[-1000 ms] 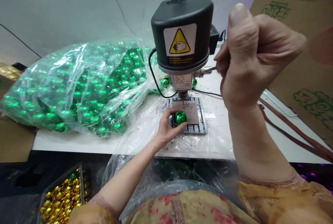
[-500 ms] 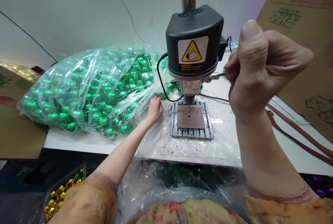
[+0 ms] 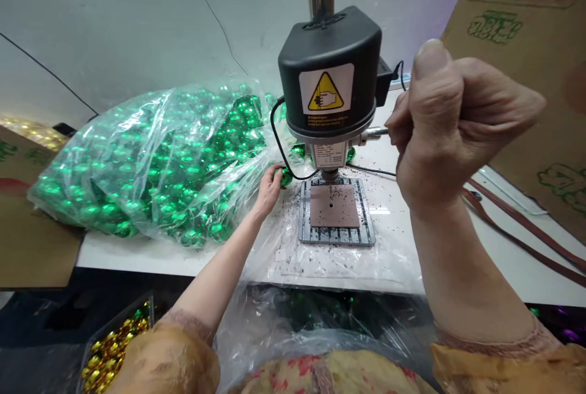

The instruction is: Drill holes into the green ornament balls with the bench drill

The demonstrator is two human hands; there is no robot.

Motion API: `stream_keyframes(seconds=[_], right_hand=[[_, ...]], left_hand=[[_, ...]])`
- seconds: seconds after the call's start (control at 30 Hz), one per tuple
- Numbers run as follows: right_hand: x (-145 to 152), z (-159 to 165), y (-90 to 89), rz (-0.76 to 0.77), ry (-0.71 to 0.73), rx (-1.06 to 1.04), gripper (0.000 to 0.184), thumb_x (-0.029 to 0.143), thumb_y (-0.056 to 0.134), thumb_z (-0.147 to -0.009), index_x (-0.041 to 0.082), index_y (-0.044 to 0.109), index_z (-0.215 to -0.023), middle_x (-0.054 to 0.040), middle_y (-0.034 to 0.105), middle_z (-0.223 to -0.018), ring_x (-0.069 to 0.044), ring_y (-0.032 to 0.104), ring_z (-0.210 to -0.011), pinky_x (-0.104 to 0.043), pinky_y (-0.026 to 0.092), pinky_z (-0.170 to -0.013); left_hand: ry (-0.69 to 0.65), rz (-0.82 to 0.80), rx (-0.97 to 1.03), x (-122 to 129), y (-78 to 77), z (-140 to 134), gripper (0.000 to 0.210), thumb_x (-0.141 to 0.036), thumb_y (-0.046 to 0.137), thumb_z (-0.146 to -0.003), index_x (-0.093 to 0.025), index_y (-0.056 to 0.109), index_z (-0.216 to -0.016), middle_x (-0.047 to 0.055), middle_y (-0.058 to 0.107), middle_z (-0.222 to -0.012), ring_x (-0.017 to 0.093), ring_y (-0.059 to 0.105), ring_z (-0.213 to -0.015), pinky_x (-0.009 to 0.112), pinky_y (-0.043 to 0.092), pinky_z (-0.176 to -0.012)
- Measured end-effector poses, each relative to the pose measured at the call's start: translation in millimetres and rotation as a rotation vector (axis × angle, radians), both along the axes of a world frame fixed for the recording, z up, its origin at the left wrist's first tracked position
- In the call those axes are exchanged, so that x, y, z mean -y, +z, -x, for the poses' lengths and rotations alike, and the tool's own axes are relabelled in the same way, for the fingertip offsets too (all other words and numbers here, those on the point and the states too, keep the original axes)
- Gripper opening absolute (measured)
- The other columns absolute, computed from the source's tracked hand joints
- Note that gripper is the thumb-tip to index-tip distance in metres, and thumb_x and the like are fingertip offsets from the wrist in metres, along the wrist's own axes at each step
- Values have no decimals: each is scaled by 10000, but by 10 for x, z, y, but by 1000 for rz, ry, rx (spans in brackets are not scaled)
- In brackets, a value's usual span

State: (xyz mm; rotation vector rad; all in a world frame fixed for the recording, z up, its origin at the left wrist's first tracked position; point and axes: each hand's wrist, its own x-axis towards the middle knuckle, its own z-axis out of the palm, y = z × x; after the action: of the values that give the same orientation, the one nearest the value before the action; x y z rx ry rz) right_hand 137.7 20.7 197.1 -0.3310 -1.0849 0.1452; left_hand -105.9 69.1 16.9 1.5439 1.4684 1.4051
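Note:
My left hand has its fingers closed round a shiny green ball at the mouth of a clear plastic bag full of such balls. To the right of it stands a small bench drill press with a black housing and a yellow warning label. My right hand is a raised fist on the drill press lever; most of the lever is hidden in the fist. Below the chuck, a brown square plate with a small hole lies on the slotted metal base.
Dark shavings lie scattered round the base on the white table. Cardboard boxes flank the table on both sides. Brown straps lie at right. A bin of gold balls sits low at left. Clear plastic sheeting drapes over the front edge.
A green ball now shows in my left hand, which has shifted slightly up at the bag's mouth. My right hand keeps its grip on the lever. The view has turned slightly.

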Motion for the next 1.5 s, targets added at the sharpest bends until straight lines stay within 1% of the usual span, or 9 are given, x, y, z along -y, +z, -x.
stream_keyframes(seconds=[0.1,0.23,0.37,0.5,0.6,0.8,1.07,1.23,1.5], right_hand=[[2,-2,-3,23,-19,-4,412,149,611,-875,167,489,-482,69,384,-414,-15,333,-400,-242,242,-445],[19,-5,5,6,-27,-1,409,137,624,-864,166,503,-475,69,381,-403,-18,335,-393,-245,250,-439],[38,0,6,22,-14,1,413,99,581,-883,164,486,-486,66,409,-424,-19,347,-396,-250,276,-456],[27,-4,-11,55,-123,52,473,311,622,-896,195,418,-485,70,364,-417,-29,307,-388,-271,302,-438],[20,-22,-26,105,-140,103,491,426,581,-906,218,399,-501,60,362,-427,-47,316,-399,-286,347,-443],[76,-40,-20,145,-77,113,464,389,570,-918,199,426,-520,59,385,-477,-32,373,-433,-249,383,-490],[96,-34,5,104,-32,88,459,324,599,-904,180,426,-505,68,388,-481,-8,362,-423,-222,345,-484],[96,-33,0,134,-71,89,495,387,600,-899,181,396,-498,73,365,-457,-4,318,-403,-225,343,-481],[122,-55,13,148,-79,133,470,269,588,-918,179,402,-495,73,380,-452,-6,333,-394,-224,328,-460]], left_hand=[[-59,115,294,366,99,-53,405,-549,558,-895,-254,615,-1167,58,639,-1086,178,637,-845,324,585,-679],[-175,228,509,696,209,-256,486,-558,626,-862,-252,573,-1236,68,666,-1087,193,681,-890,388,610,-796],[-270,319,612,774,192,-451,508,-458,778,-762,-245,601,-1188,62,696,-1103,201,696,-932,405,613,-860],[-364,436,625,715,108,-534,462,-608,589,-870,-184,659,-1040,114,732,-988,213,702,-793,372,609,-703],[-355,414,557,689,58,-571,460,-561,663,-836,-190,645,-1108,108,731,-1036,191,692,-761,317,570,-637],[-271,157,262,665,-2,-659,654,-380,865,-675,-204,589,-1241,87,679,-1195,222,660,-1057,319,540,-876],[-268,111,-57,591,-22,-748,608,-392,812,-725,-205,589,-1260,72,693,-1076,199,655,-887,317,533,-757],[-217,-1,-299,625,18,-868,544,-356,833,-698,-196,628,-1176,68,649,-1047,218,632,-940,340,528,-805],[-161,5,-259,672,-75,-998,564,-340,809,-740,-211,584,-1240,93,665,-1176,264,637,-1108,418,509,-966]])
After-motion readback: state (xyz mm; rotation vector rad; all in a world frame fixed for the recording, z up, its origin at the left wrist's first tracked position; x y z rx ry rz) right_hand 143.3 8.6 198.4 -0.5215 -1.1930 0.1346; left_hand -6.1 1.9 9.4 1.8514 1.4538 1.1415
